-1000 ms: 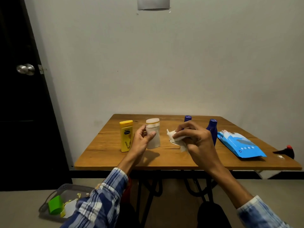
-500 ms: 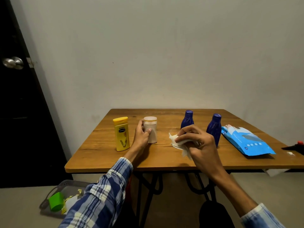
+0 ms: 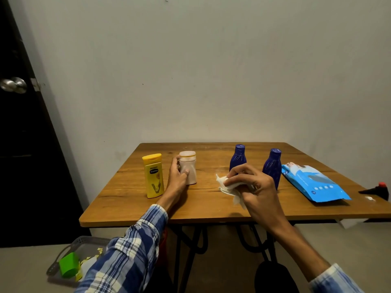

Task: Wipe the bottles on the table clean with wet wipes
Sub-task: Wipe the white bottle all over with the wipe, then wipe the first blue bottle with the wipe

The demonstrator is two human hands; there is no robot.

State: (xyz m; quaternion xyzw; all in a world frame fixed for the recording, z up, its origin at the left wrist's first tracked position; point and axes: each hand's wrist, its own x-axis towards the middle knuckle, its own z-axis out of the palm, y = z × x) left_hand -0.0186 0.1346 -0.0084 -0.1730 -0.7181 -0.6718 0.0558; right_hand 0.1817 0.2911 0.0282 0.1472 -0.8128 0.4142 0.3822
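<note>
A white bottle (image 3: pixel 189 168) with a pale cap stands upright on the wooden table (image 3: pixel 211 204). My left hand (image 3: pixel 176 178) is wrapped around its left side. A yellow bottle (image 3: pixel 153 175) stands just left of that hand. Two dark blue bottles stand to the right, one (image 3: pixel 238 157) farther back and one (image 3: pixel 273 166) nearer the pack. My right hand (image 3: pixel 251 187) hovers in front of the blue bottles, fingers closed on a crumpled white wet wipe (image 3: pixel 227 186).
A blue pack of wet wipes (image 3: pixel 313 182) lies at the table's right side. A black object with a red tip (image 3: pixel 377 190) sits at the right edge. A grey tray (image 3: pixel 76 263) with a green cup and scraps is on the floor, lower left. A dark door stands left.
The white bottle went from raised and tilted in my left hand to standing on the table. My right hand with the wipe moved slightly right and lower.
</note>
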